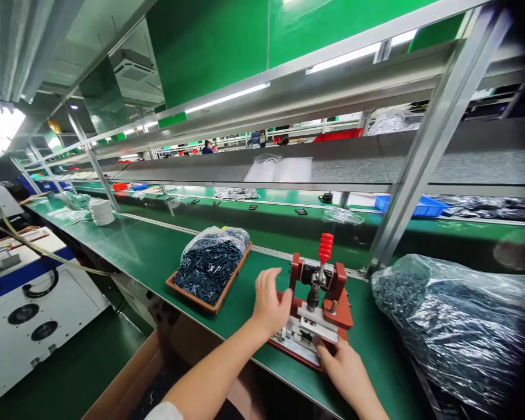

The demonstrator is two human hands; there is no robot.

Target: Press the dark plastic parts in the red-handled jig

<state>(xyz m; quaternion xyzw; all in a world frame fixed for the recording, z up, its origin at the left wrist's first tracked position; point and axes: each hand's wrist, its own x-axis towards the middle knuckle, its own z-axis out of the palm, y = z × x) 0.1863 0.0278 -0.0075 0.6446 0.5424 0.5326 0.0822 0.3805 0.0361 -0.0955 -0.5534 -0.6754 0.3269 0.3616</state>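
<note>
A small red hand press (343, 309) with a red ribbed handle (326, 248) stands on the green bench. Its handle points upward, and a metal fixture (317, 326) sits at its base. My left hand (271, 303) is raised at the press's left side, fingers and thumb apart, with nothing in it. At the front right edge of the fixture, my right hand (343, 367) has its thumb and fingertips closed in. Whatever lies between those fingertips is too small and partly hidden to make out.
Left of the press, an orange-brown tray (214, 306) holds a plastic bag of small dark parts (207, 265). A large clear bag of dark parts (455, 326) bulges at the right. A metal post (433, 140) rises behind. Several black pieces lie along the conveyor (227, 204).
</note>
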